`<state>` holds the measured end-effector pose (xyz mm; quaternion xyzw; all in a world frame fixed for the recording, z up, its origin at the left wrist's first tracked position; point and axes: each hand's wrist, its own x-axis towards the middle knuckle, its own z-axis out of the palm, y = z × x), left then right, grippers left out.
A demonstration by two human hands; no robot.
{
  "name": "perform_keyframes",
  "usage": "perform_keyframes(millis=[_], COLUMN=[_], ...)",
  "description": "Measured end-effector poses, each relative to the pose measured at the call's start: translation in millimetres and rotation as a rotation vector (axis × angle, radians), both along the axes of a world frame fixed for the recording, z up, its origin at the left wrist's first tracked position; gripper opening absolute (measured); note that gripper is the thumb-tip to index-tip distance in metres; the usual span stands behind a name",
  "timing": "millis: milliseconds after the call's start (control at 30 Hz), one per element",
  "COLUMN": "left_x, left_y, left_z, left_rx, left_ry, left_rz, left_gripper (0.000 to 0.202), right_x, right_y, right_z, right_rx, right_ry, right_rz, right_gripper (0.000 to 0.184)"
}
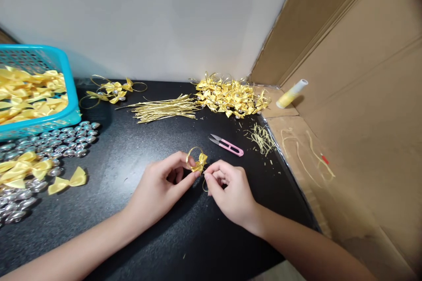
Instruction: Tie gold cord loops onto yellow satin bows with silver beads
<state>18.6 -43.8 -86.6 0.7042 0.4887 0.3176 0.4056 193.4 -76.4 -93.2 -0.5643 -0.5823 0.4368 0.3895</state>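
Between the thumb and forefinger of my left hand (168, 180) is a small yellow ribbon bow (199, 163), with a loop of gold cord standing up from it. My right hand (231, 189) pinches the cord's thin end just right of the bow, and a second loop of cord hangs below the fingertips. Both hands are close together above the black tabletop (158, 237). Just beyond them lie pink-handled thread snips (227, 145), blades pointing left. The fingers partly hide the bow's underside.
A blue basket (70, 83) of yellow bows stands at left, beside silver beads (82, 140) and a loose bow (67, 182). Gold cords (165, 109) lie at the back near finished bows (231, 96). Thread scraps (262, 139) and a thread spool (292, 93) are right, by cardboard (356, 109).
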Motion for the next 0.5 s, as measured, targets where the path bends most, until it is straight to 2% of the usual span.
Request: perform_keyframes(millis=[367, 500], left_x=[4.8, 6.1], left_y=[4.7, 6.3], left_z=[3.5, 5.7], left_rx=[-0.372, -0.420], left_ry=[-0.323, -0.399], left_rz=[0.019, -0.003], left_gripper=[0.024, 0.023], right_x=[-1.6, -2.3], right_y=[-2.1, -2.2], right_z=[-2.4, -3.2], right_rx=[-0.030, -0.017], right_ry=[0.115, 0.128], right_rz=[0.021, 0.024], right_gripper=[0.010, 0.009])
